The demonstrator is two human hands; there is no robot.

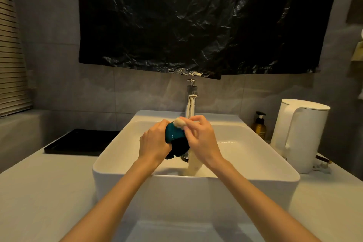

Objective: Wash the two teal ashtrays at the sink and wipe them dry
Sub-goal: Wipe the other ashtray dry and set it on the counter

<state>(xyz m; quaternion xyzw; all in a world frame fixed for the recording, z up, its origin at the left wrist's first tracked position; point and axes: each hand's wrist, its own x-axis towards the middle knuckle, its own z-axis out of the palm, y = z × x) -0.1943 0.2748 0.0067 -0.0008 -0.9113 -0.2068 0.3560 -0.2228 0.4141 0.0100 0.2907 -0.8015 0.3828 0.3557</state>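
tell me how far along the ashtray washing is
Done: nothing visibly; no finished ashtray sits on the black tray. In hand: the left hand grips a teal ashtray over the sink while the right hand pinches a pale wad against its rim; washing or wiping, I cannot tell. Left: the rest of this one and the second ashtray, possibly the dark piece beneath.
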